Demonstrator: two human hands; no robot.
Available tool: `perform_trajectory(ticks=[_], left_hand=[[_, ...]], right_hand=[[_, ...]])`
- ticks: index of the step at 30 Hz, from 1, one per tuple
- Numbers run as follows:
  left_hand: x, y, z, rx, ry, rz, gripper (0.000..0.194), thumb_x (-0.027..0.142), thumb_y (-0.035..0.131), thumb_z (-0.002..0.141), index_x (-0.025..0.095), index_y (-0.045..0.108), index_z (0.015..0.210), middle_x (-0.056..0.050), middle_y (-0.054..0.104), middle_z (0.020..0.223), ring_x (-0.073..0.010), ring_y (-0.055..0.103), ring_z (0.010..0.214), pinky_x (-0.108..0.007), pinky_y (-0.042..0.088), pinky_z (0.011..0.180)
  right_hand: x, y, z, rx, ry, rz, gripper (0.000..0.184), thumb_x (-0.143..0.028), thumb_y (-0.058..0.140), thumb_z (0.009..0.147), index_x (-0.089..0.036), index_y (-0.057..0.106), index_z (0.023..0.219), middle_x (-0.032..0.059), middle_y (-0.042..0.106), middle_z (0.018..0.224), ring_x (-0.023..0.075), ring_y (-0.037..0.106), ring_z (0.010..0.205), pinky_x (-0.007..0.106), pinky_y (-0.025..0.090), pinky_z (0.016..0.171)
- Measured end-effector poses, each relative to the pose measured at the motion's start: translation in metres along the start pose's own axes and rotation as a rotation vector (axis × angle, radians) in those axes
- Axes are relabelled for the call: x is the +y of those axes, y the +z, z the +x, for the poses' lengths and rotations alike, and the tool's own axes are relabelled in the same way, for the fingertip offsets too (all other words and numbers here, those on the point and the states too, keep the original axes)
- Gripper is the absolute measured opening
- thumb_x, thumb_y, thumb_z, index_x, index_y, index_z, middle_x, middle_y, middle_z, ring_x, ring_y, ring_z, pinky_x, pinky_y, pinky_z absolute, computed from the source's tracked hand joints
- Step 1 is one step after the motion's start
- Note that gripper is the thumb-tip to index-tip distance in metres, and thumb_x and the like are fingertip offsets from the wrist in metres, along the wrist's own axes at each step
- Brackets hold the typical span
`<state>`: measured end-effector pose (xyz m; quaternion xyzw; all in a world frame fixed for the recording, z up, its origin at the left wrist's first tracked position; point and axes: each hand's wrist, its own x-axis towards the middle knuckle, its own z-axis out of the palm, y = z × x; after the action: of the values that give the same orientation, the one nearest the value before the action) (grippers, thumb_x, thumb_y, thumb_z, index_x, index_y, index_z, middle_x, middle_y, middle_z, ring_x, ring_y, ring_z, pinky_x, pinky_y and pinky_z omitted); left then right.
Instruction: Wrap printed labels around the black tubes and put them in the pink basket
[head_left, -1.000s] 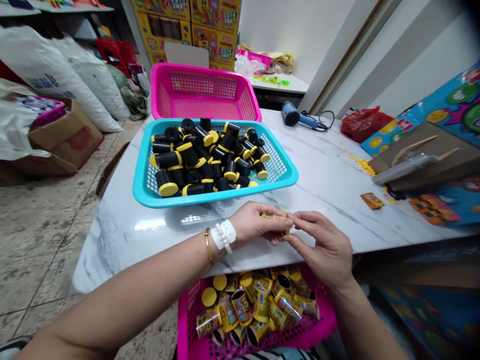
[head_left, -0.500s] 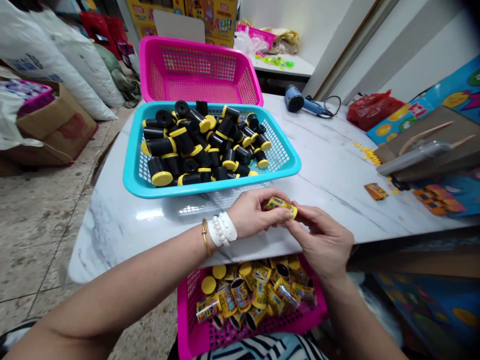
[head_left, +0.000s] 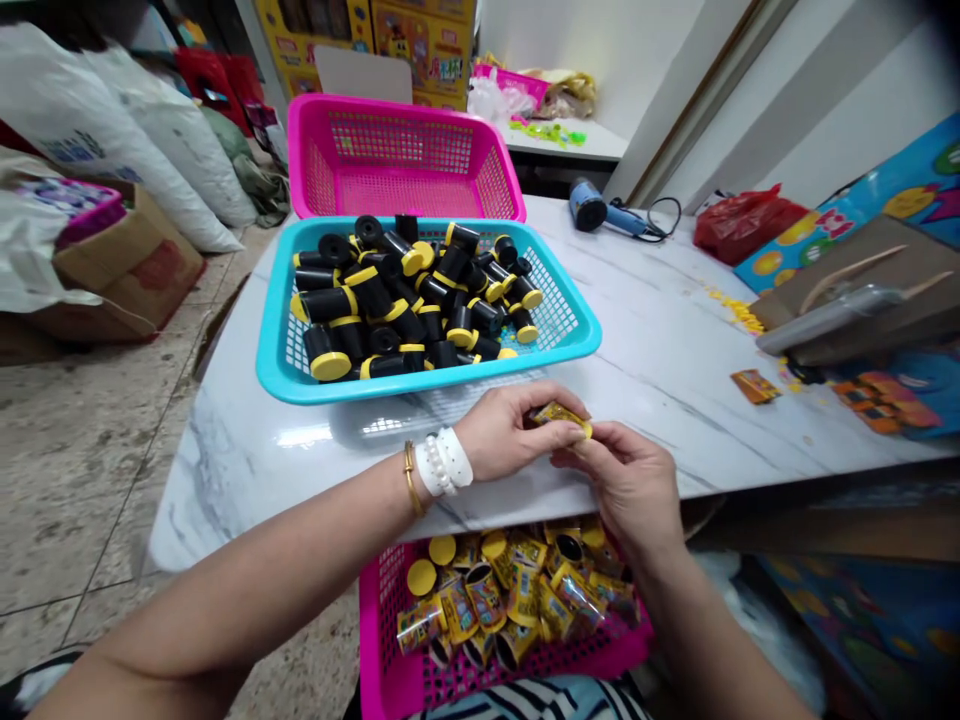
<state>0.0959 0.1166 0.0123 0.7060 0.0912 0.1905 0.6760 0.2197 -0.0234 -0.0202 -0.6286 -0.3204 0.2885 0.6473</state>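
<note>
Both hands meet over the front edge of the marbled table. My left hand (head_left: 510, 430) is closed around a small cup with a yellow printed wrapper (head_left: 559, 412), its yellow end pointing right. My right hand (head_left: 637, 475) pinches at that yellow end with thumb and fingers, partly hiding it. Beyond them stands a turquoise basket (head_left: 427, 385) full of black cups (head_left: 330, 303) with yellow ends. Below, at my lap, a pink basket (head_left: 382, 640) holds several cups in yellow printed wrappers (head_left: 484, 600).
An upper pink basket (head_left: 405, 190) is behind the turquoise one. On the table (head_left: 637, 340) lie a blue heat gun (head_left: 589, 205), a red plastic bag (head_left: 750, 225), a small printed packet (head_left: 754, 387) and scattered yellow bits (head_left: 739, 308). White sacks (head_left: 165, 140) and a cardboard box (head_left: 124, 260) stand on the left floor.
My right hand has shifted slightly left and turned, its fingers now closer around the cup's yellow end. The left hand keeps its hold. The whole view has shifted a little.
</note>
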Motion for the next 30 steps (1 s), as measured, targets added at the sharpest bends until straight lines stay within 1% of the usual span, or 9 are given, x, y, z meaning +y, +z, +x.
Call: perform_trajectory(ticks=[4,6,9,12,14,19,22,27,30], left_hand=[[0.002,-0.002,0.001,0.004,-0.189,-0.110,0.049,0.053,0.073,0.081,0.016,0.062,0.111,0.001,0.062,0.073,-0.0107,0.055,0.059,-0.022,0.042,0.054],[0.002,-0.005,0.003,0.023,-0.287,-0.164,0.056,0.063,0.072,0.077,0.015,0.062,0.102,0.004,0.057,0.062,-0.0086,0.049,0.050,-0.021,0.037,0.048],[0.003,-0.008,0.005,0.014,-0.328,-0.215,0.053,0.063,0.078,0.070,0.014,0.063,0.084,0.005,0.055,0.058,-0.0059,0.046,0.047,-0.019,0.036,0.047],[0.003,-0.009,0.004,-0.025,-0.365,-0.224,0.053,0.065,0.077,0.071,0.015,0.061,0.075,0.004,0.056,0.056,-0.0054,0.047,0.044,-0.018,0.033,0.043],[0.004,-0.008,0.004,-0.036,-0.440,-0.241,0.057,0.071,0.071,0.073,0.015,0.059,0.073,0.004,0.056,0.053,-0.0057,0.045,0.039,-0.019,0.028,0.038],[0.007,-0.005,0.002,-0.106,-0.489,-0.344,0.060,0.074,0.074,0.068,0.017,0.060,0.079,0.004,0.057,0.050,-0.0074,0.049,0.037,-0.018,0.028,0.036],[0.007,-0.004,0.001,-0.203,-0.491,-0.336,0.061,0.075,0.075,0.066,0.017,0.061,0.077,0.004,0.057,0.050,-0.0071,0.048,0.036,-0.018,0.030,0.035],[0.011,-0.002,-0.004,-0.468,-0.564,-0.165,0.071,0.086,0.056,0.073,0.016,0.066,0.072,0.000,0.057,0.047,-0.0096,0.047,0.034,-0.021,0.033,0.034],[0.012,-0.003,-0.004,-0.357,-0.538,0.072,0.070,0.086,0.055,0.073,0.017,0.065,0.073,-0.002,0.061,0.051,-0.0123,0.051,0.037,-0.023,0.037,0.036]], right_hand=[[-0.006,0.000,0.001,0.022,0.026,0.039,0.021,-0.035,0.086,0.075,-0.019,0.079,0.087,0.0044,0.080,0.078,0.0172,0.074,0.064,0.029,0.063,0.067],[-0.009,-0.002,0.000,0.043,-0.027,-0.033,0.022,-0.032,0.086,0.074,-0.019,0.080,0.091,0.0051,0.081,0.085,0.0176,0.075,0.071,0.030,0.064,0.072],[-0.011,-0.005,-0.002,0.059,-0.131,-0.094,0.030,-0.026,0.085,0.076,-0.023,0.079,0.105,0.0046,0.080,0.096,0.0175,0.075,0.082,0.030,0.064,0.080],[-0.013,-0.010,-0.002,-0.050,-0.232,-0.078,0.047,-0.021,0.085,0.076,-0.029,0.074,0.121,0.0055,0.075,0.114,0.0191,0.074,0.093,0.031,0.065,0.080],[-0.016,-0.013,-0.001,-0.179,-0.264,-0.079,0.047,-0.018,0.083,0.077,-0.031,0.074,0.122,0.0069,0.070,0.121,0.0200,0.073,0.094,0.032,0.067,0.075],[-0.014,-0.012,-0.001,-0.257,-0.239,0.058,0.030,-0.016,0.078,0.082,-0.032,0.078,0.108,0.0026,0.062,0.112,0.0113,0.070,0.063,0.028,0.065,0.053],[-0.010,-0.012,-0.004,-0.304,-0.176,0.119,0.023,-0.020,0.077,0.085,-0.031,0.078,0.105,0.0028,0.059,0.113,0.0115,0.070,0.064,0.030,0.065,0.054],[-0.014,-0.021,-0.024,-0.325,-0.232,0.041,0.020,-0.017,0.076,0.084,-0.029,0.080,0.100,0.0026,0.057,0.103,0.0108,0.068,0.064,0.027,0.064,0.054],[-0.016,-0.031,-0.040,-0.372,-0.327,-0.119,0.023,-0.015,0.077,0.083,-0.030,0.079,0.100,0.0025,0.059,0.095,0.0131,0.068,0.073,0.025,0.062,0.058]])
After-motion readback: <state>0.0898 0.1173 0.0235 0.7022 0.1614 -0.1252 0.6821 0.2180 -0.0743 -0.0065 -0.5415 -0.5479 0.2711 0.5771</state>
